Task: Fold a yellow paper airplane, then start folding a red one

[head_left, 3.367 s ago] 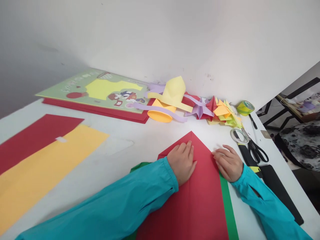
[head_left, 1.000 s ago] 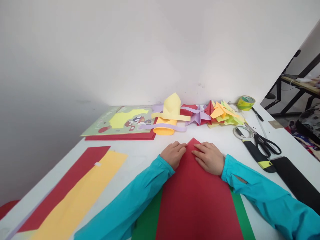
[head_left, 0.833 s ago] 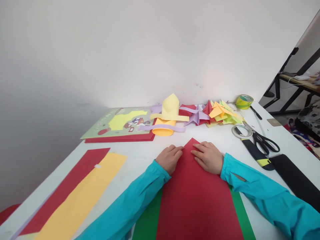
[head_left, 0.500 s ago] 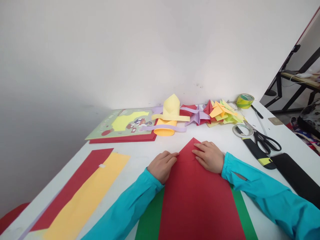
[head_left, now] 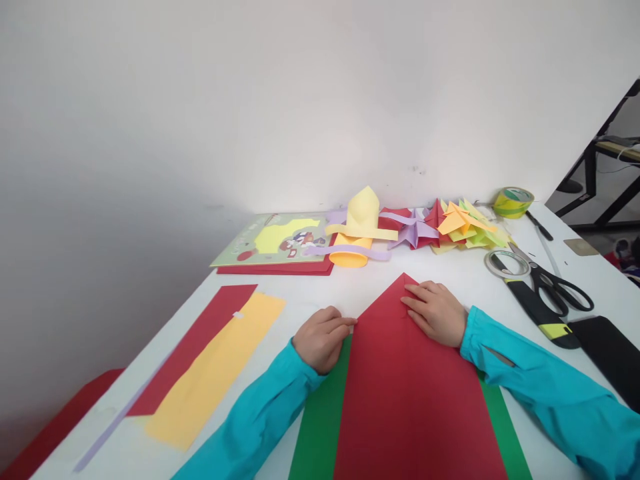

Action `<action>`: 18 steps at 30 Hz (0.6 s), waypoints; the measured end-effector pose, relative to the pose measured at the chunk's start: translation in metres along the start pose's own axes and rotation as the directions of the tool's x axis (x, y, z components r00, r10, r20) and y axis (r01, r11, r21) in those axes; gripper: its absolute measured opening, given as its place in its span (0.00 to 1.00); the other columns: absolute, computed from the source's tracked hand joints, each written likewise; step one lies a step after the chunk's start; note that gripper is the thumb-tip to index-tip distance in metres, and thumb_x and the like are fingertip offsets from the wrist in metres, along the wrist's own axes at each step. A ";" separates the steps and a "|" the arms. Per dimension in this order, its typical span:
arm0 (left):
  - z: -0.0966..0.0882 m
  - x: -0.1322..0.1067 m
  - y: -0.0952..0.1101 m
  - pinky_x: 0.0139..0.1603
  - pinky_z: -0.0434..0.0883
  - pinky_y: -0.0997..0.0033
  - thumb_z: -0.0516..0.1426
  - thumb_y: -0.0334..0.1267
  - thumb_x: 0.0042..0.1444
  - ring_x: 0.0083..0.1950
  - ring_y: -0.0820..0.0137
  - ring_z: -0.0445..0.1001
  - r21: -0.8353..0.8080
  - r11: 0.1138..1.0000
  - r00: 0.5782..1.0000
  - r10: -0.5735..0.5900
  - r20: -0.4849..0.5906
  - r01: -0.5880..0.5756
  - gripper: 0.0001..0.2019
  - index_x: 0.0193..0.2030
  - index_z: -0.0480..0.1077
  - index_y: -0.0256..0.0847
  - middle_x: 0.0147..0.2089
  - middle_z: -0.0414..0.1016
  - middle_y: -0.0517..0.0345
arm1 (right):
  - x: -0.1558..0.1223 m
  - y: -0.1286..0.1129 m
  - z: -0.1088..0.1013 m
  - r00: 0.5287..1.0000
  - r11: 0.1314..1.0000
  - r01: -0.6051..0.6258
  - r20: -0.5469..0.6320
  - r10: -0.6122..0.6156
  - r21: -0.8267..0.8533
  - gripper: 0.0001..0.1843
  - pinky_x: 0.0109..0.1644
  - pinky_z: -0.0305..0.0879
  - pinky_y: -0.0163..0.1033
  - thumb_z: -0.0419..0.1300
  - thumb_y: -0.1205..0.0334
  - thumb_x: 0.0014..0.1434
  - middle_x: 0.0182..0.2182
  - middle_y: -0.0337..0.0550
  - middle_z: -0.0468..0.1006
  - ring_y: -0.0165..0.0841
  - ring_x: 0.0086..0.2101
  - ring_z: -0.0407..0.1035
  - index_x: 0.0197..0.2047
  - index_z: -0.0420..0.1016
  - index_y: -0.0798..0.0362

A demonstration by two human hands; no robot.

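Note:
A red paper sheet [head_left: 410,387], its far end folded to a point, lies on a green sheet [head_left: 320,427] on the white table [head_left: 440,273]. My left hand [head_left: 323,337] is curled, and its fingertips press the left corner of the fold. My right hand [head_left: 435,310] lies flat on the red paper just right of the tip, fingers stretched out. Both arms wear turquoise sleeves.
Red [head_left: 200,343] and yellow [head_left: 225,360] paper strips lie at the left. By the wall are a picture booklet [head_left: 273,240], a yellow paper figure [head_left: 363,217], folded paper stars [head_left: 460,223] and a tape roll [head_left: 513,202]. Right: clear tape ring [head_left: 507,263], scissors [head_left: 560,290], black knife [head_left: 537,313], black case [head_left: 610,353].
My left hand slid back along the left fold edge, from near the tip to the fold's lower corner. The right hand stayed near the tip. The view shifted slightly.

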State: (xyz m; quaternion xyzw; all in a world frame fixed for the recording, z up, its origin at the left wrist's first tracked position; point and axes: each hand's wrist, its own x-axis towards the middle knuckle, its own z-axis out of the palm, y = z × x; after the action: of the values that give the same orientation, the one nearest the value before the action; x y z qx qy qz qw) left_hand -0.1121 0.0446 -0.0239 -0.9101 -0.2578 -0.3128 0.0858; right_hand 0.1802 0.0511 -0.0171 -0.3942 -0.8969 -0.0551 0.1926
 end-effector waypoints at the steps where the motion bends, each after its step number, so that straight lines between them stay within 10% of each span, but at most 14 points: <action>1: -0.002 0.000 0.000 0.32 0.69 0.65 0.46 0.24 0.55 0.33 0.66 0.67 0.001 1.000 1.000 -0.002 0.010 0.002 0.12 0.31 0.67 0.40 0.35 0.78 0.53 | 0.000 0.000 0.000 1.000 1.000 -0.003 0.001 0.003 0.000 0.18 0.44 0.63 0.47 0.49 0.60 0.66 0.53 0.51 0.73 0.42 0.47 0.63 0.53 0.74 0.53; 18: 0.055 0.085 0.053 0.41 0.74 0.56 0.50 0.36 0.60 0.42 0.57 0.73 0.148 0.980 0.976 -0.156 0.154 0.133 0.18 0.51 0.69 0.26 0.45 0.76 0.39 | 0.010 0.004 -0.004 0.989 0.984 -0.137 0.074 0.129 0.110 0.20 0.49 0.65 0.47 0.48 0.70 0.62 0.56 0.50 0.71 0.40 0.48 0.64 0.55 0.70 0.59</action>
State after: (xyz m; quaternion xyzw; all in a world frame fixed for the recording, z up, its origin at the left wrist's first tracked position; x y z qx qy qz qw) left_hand 0.0017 0.0518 -0.0152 -0.9036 -0.3503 -0.2235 0.1036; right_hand 0.1785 0.0596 -0.0097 -0.4432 -0.8762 0.0226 0.1882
